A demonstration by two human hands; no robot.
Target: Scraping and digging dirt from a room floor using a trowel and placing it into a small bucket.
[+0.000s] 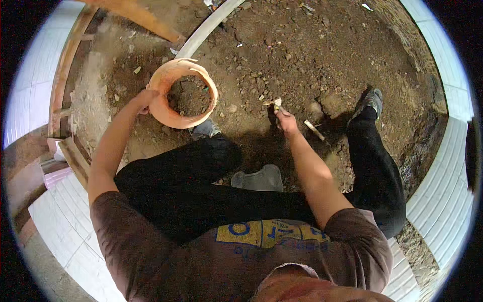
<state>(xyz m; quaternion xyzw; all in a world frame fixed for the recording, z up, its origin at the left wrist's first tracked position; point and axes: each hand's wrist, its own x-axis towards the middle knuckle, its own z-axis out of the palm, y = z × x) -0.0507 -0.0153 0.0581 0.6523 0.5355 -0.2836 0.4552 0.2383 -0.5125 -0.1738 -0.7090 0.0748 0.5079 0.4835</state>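
Observation:
My left hand [146, 101] grips the left side of a hollow orange clay cylinder [158, 109], a pot or pipe piece. Its upper rim looks jagged, and soil shows through its opening. The cylinder is beside my shoe [206, 129]. To the right, my right hand [286, 120] is closed around the short handle of a small tool [277, 102] with a pale, light-coloured end; its exact kind cannot be told. Below and right of that hand, a narrow pale stick or tool [314, 130] lies on the soil.
Loose soil with stones [264, 68] surrounds my legs. A pale curved strip [207, 28] and a wooden beam [143, 19] reach in from the top. White ribbed panels [434, 188] line the right side, with boards [73, 158] and more panels at the left.

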